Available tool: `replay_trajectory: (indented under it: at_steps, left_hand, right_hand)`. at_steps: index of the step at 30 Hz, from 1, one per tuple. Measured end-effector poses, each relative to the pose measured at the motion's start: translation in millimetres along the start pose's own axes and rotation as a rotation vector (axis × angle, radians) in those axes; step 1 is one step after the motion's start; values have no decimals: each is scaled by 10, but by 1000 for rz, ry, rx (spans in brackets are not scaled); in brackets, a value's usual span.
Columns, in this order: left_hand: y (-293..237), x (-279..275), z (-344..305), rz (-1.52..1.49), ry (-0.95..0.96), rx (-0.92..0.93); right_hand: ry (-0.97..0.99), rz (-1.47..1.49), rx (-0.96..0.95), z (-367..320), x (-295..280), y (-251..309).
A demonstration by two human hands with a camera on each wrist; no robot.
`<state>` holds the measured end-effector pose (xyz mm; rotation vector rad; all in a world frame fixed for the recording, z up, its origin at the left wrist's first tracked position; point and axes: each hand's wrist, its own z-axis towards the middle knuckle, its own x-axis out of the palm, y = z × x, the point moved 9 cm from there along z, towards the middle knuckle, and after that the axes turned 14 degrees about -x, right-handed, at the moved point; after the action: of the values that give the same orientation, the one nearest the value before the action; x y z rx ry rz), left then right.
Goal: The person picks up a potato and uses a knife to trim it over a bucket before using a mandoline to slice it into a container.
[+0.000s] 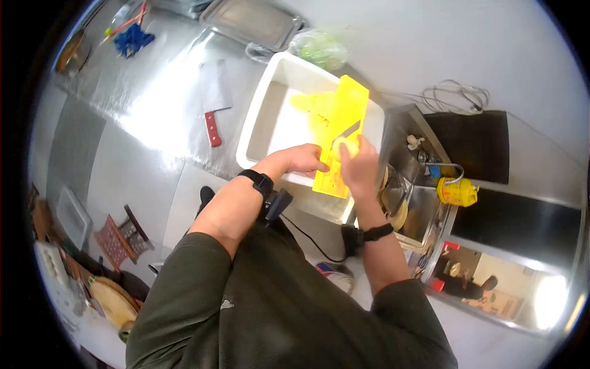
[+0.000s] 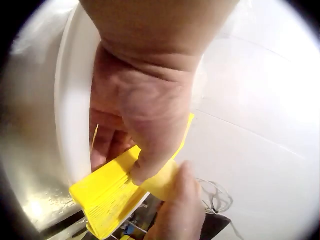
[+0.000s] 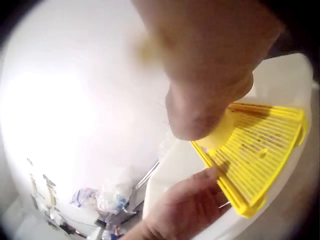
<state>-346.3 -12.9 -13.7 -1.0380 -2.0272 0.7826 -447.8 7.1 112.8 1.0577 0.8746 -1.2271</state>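
A yellow mandoline slicer (image 1: pixel 353 99) with a slanted metal blade lies tilted across a white plastic tub (image 1: pixel 251 126). My left hand (image 1: pixel 304 158) grips its near part by the side, thumb on the edge, the other fingers beneath. Against the ridged face my right hand (image 1: pixel 361 167) holds a pale yellow peeled potato (image 1: pixel 345 146), just below the blade. In the right wrist view the potato (image 3: pixel 220 135) shows under the curled fingers, flat on the ridges. Thin yellow slices (image 1: pixel 305 103) lie in the tub beyond the slicer.
A cleaver (image 1: pixel 215 92) with a red handle lies on the steel counter left of the tub. Behind the tub are a metal tray (image 1: pixel 252 23) and a plastic bag of greens (image 1: pixel 319 50). At the right are a sink (image 1: pixel 421 212) and a yellow container (image 1: pixel 458 192).
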Motion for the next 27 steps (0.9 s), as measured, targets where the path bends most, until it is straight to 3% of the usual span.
replay_trajectory:
  at_steps: [4,7,11,13,17,19,23,24,27]
  left_hand:
    - [-65,115,57,-145,-11,63]
    - [-212,165,-103,-155,-80,80]
    - [-571,463,-247,80,-129,120]
    - [-747,783,-168,68,-43,159]
    - [-1153,1486,193,238,-37,163]
    - [-1301,1901,424,274,-42,57]
    - [-1144,2514,1321,349,-46,-125]
    - [-996,2610,1535,222,-19,-166]
    - [-896,2842,1804,297,-7,-252]
  right_hand:
    - [95,107,85,-119,84,36]
    - [44,158,148,-159,-77,48]
    - [-7,103,223,-315,-642,-5]
    - [-127,129,256,-483,-997,-127]
    - [-220,132,442,-997,-1425,-825]
    - [-260,210,544,-1322,-1538,-1293]
    - [-255,412,811,-2057,-1201,-2280]
    - [-340,486,787,-2239,-1025,-2475]
    - [-362,531,866,-2575,-942,-2718]
